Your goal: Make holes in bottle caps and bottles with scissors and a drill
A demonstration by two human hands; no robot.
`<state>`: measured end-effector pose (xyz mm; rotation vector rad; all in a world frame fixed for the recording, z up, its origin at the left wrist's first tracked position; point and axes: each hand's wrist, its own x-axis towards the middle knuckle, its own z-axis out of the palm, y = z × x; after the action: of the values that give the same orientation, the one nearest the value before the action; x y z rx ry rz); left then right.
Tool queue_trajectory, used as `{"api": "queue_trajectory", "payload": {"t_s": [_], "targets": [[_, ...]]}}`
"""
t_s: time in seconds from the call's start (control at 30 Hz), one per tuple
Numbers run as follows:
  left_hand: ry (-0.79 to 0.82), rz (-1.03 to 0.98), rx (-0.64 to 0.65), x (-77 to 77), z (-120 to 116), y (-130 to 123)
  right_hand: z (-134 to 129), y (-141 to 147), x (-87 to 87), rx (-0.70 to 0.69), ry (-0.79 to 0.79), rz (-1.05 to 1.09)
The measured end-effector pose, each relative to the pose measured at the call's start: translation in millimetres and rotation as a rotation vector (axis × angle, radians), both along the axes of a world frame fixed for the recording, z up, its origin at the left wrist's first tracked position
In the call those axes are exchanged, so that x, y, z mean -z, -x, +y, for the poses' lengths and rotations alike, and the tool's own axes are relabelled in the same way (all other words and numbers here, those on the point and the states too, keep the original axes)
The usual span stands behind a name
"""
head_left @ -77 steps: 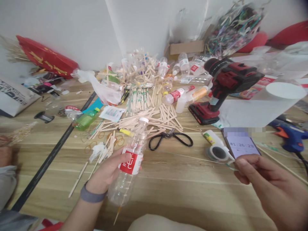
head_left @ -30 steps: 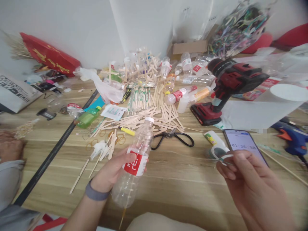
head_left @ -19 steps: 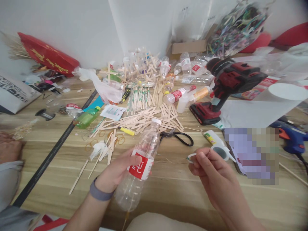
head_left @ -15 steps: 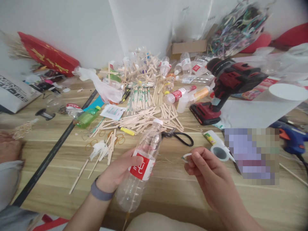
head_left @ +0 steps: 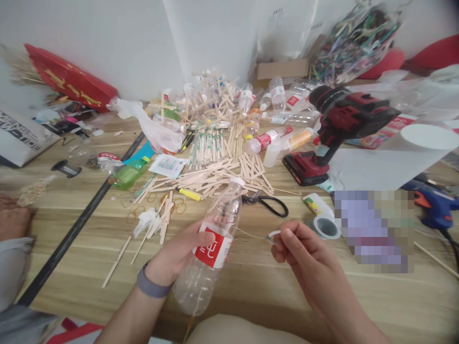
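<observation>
A clear plastic bottle [head_left: 197, 282] with a white cap and a red and white label leans up and to the right. My left hand [head_left: 179, 251] is wrapped round its middle, thumb on the label. To the right of the bottle, my right hand [head_left: 299, 248] pinches a small curved white piece [head_left: 274, 234] with a greenish tip. A thin thread [head_left: 251, 234] runs between that tip and the bottle. Another thin strand [head_left: 189, 325] hangs from the bottle's base. Black-handled scissors [head_left: 272, 205] lie behind the bottle cap.
Wooden sticks [head_left: 215, 177] and bottles are heaped at the back. A red drill [head_left: 351, 119] stands at the right, near a tape roll [head_left: 326, 226] and a blue glue gun [head_left: 435, 205]. A black strip [head_left: 82, 224] crosses the left side, beyond which a person's hand [head_left: 14, 217] rests.
My right hand has moved slightly left with the white piece, and the thread towards the bottle now shows. The bottle in my left hand has barely shifted.
</observation>
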<state>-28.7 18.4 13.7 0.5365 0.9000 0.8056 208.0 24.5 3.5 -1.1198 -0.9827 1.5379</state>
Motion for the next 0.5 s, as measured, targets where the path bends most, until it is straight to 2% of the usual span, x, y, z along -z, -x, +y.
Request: {"api": "queue_trajectory", "payload": {"t_s": [0.3, 0.4, 0.5], "targets": [[0.004, -0.015, -0.006, -1.1, -0.6, -0.5, -2.5, -2.0, -1.6, -0.032, -0.001, -0.033], [-0.024, 0.006, -0.017, 0.4, -2.6, 2.9, -3.3, -10.7, 1.1, 0.017, 0.002, -0.039], [-0.02, 0.038, -0.072, 0.9, -4.3, 8.1, -3.0, -25.1, 2.9, 0.127, 0.019, -0.041]]}}
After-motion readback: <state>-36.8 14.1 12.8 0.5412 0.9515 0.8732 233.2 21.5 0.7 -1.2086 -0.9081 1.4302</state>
